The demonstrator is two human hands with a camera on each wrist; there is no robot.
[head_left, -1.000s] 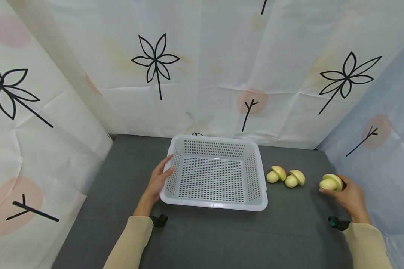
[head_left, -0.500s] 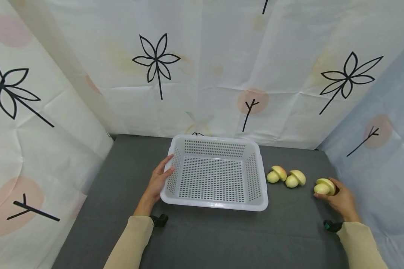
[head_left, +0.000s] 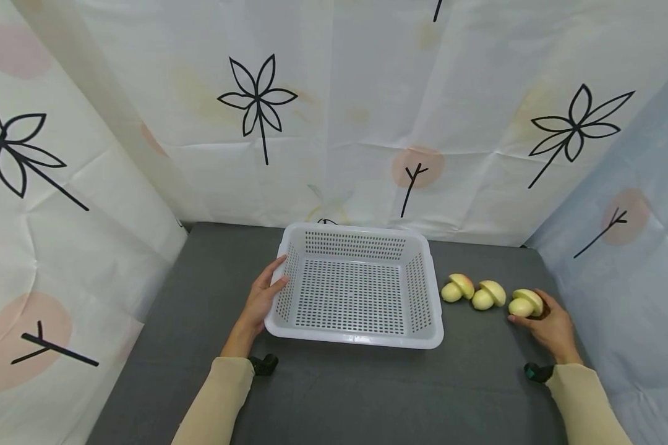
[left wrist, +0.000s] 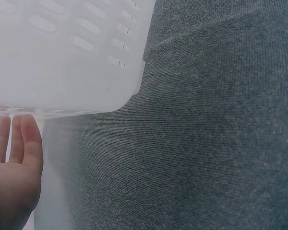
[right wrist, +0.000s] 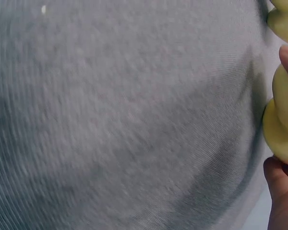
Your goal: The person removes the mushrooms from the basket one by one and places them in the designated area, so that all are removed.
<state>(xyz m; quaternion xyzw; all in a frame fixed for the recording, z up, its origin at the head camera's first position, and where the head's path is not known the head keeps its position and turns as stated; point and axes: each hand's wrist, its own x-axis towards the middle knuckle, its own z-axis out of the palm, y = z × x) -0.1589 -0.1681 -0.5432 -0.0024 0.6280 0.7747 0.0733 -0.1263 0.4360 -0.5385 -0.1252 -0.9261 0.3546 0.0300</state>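
My left hand [head_left: 260, 303] touches the left rim of a white slotted plastic basket [head_left: 353, 339]. The left wrist view shows straight fingers [left wrist: 31, 143] with their tips against the basket's edge [left wrist: 86, 96]. On the right, my right hand [head_left: 556, 329] grips a pale yellow mushroom [head_left: 522, 305] between thumb and fingers. That mushroom [right wrist: 285, 129] is cut off by the right wrist view's edge, with fingers [right wrist: 278, 179] against its cap. Left of it on the table lie a second mushroom [head_left: 488, 295] and a third mushroom [head_left: 457, 288], whose cap has a reddish tint.
A dark grey cloth [head_left: 367, 395] covers the table. White printed fabric [head_left: 339, 111] hangs behind it and along both sides, with the right-hand fabric [head_left: 634, 296] close to my right forearm. The basket's perforated floor [head_left: 347, 296] holds nothing.
My right hand has moved left with its mushroom, closing most of the gap to the other two. My left hand and the basket stay in place.
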